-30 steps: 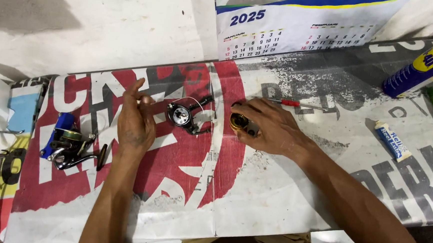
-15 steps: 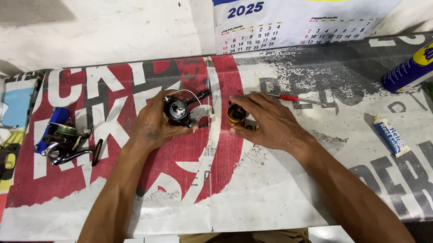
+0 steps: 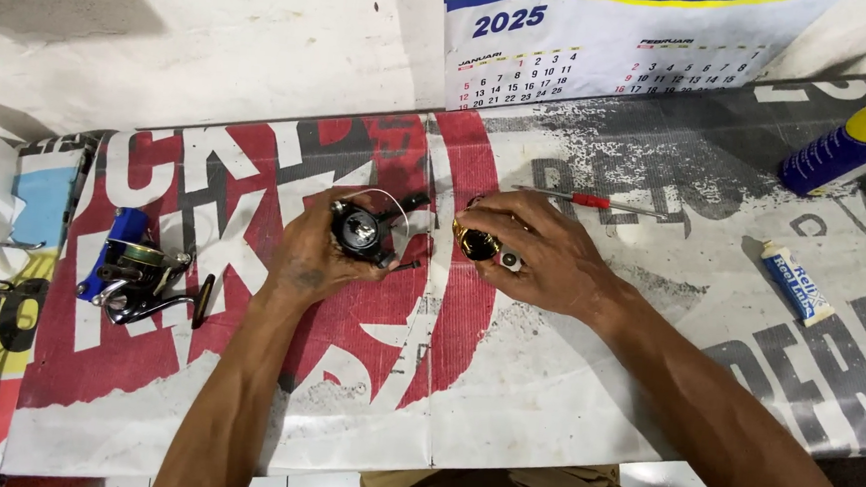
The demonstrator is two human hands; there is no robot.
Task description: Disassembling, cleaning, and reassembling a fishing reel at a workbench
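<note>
Reel body (image 3: pixel 362 231), black, sat in our left hand (image 3: pixel 314 253), fingers curled round it, just above the red and white banner (image 3: pixel 244 382) on the bench. Our right hand (image 3: pixel 542 255) pinched a gold spool (image 3: pixel 475 243) between thumb and fingertips, just beside the body, not touching it. We noted a red screwdriver (image 3: pixel 588 200) beyond the right hand, a blue reel (image 3: pixel 136 270) far left, a spray can (image 3: pixel 850 139) and grease tube (image 3: pixel 796 283) at right.

Left hand (image 3: pixel 317 251) dropped from raised pose, now gripping black reel body (image 3: pixel 359 231).
</note>
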